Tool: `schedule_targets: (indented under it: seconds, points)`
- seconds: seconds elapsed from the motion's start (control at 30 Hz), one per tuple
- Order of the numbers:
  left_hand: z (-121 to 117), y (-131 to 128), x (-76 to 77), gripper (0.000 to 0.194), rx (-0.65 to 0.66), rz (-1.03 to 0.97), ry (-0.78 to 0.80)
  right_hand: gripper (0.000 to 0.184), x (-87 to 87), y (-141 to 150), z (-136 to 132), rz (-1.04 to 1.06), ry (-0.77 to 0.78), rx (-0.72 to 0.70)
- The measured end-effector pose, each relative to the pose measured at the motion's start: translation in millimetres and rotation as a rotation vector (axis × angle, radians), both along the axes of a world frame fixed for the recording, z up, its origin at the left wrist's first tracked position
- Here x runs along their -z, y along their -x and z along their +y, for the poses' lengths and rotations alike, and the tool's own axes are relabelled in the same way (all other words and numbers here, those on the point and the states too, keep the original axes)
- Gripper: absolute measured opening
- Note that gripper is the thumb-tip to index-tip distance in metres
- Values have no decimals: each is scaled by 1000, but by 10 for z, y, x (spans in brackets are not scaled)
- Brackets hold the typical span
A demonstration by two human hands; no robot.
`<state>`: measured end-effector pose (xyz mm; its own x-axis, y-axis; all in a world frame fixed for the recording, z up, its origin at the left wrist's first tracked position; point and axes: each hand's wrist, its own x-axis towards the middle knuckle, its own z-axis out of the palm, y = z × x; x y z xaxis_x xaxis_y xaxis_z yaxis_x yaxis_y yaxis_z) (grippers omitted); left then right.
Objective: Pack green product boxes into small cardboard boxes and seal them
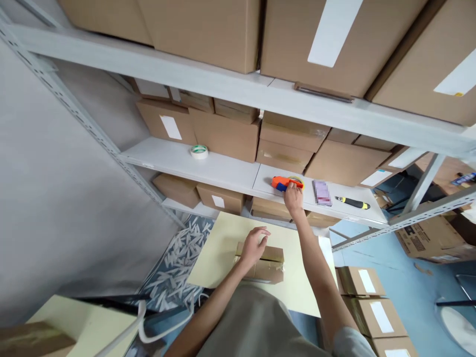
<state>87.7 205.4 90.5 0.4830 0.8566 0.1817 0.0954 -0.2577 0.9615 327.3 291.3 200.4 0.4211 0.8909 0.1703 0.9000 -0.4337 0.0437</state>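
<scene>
A small cardboard box (273,271) with tape along its top lies on the pale yellow tabletop (293,253). Over its upper left part hovers my left hand (253,245), fingers loosely bent, thumb apart, holding nothing; whether it touches the box I cannot tell. My right hand (293,199) reaches to the middle shelf (234,171), its fingers closed around an orange and blue tape dispenser (280,182) with a yellowish roll. To its right on that shelf are a purple-and-white packet (322,192) and a yellow and black utility knife (353,203).
A green-and-white tape roll (200,152) sits further left on the shelf. Cardboard boxes (223,131) line the rack behind. Above runs a metal shelf beam (186,74). Labelled boxes (375,317) are stacked at lower right; white paper strips (178,263) cover the floor at left.
</scene>
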Motion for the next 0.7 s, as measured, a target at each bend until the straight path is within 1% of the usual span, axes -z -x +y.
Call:
schedule_targets:
  seconds: [0.1,0.2,0.27,0.37,0.43,0.5,0.53,0.6,0.7]
  points:
    - [-141,154,214,19,-4,-25,120,33,130,41,-283,7,-54,-49]
    - [-268,292,366,18,-30,-51,262,29,375,220,-732,123,-110,-122]
    - [-345,361,432,19,-45,-86,347,32,595,461,-1098,294,-143,-138]
    - [-461,439,492,27,-57,-118,420,41,918,948,-1637,690,-153,-104]
    - [-543,485,515,30,-44,-113,445,45,1069,1258,-1909,902,-161,-60]
    - [-619,530,523,34,-20,-105,466,48,1150,1474,-2075,1005,-172,-18]
    - [-649,552,521,37,-12,-103,479,49,1170,1538,-2120,1032,-173,-1]
    - [-685,588,505,42,-19,-103,504,52,1188,1591,-2153,1077,-166,20]
    - [-682,627,457,45,-31,-102,516,55,1200,1585,-2137,1136,-178,33]
